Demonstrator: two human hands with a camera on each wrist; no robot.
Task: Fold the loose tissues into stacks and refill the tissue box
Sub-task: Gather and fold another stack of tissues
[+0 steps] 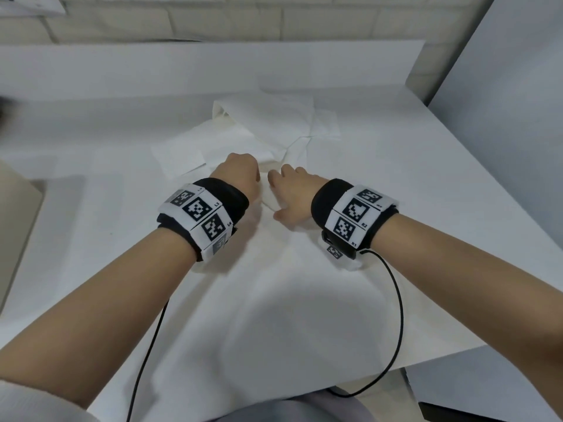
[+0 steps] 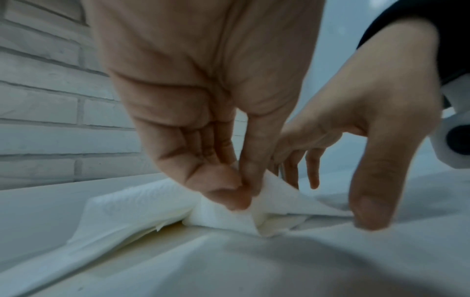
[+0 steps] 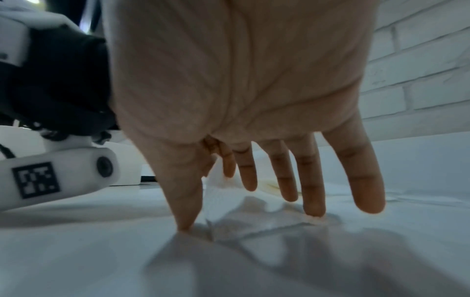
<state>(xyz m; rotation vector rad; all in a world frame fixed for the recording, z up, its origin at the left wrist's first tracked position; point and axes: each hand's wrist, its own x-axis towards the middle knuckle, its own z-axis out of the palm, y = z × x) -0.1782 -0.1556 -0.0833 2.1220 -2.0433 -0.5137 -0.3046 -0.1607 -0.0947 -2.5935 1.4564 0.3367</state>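
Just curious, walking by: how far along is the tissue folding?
Early, it seems. Nothing looks finished: loose tissues lie spread on the table, no neat stack visible. The left hand pinches a tissue corner; the right hand presses nearby. Stacking and refilling remain.

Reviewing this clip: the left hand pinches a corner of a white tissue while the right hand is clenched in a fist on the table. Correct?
Not quite. The right hand is not a fist: the right wrist view shows its fingers straight and spread, tips on the thin white paper tissue. The left hand does pinch a tissue corner.
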